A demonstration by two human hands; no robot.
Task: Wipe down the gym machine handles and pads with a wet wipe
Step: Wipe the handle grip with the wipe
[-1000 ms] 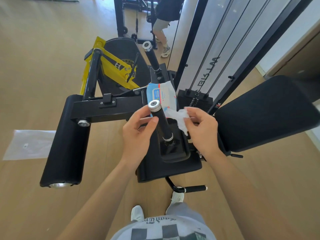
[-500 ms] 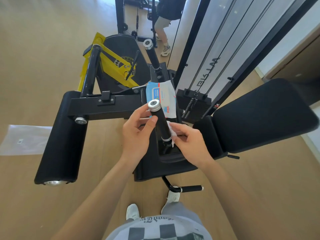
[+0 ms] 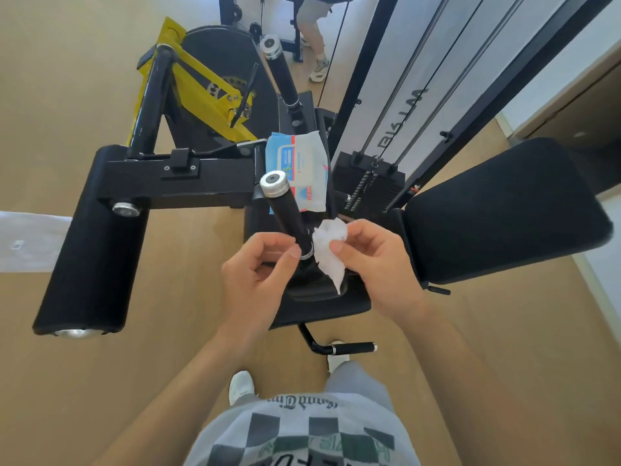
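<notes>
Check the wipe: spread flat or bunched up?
Bunched up. The wipe is a crumpled wad pinched in the right hand, one corner hanging down.

forearms forward, left hand (image 3: 258, 277) loosely curled, right hand (image 3: 373, 260) pinched on the wipe (image 3: 327, 250)

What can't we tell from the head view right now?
Seat pad: head view, mostly under left hand and right hand holding wet wipe.
Grip of left hand on handle: thumb hides contact.
Wipe pack print: too small.
Second person: cut by top edge.
</notes>
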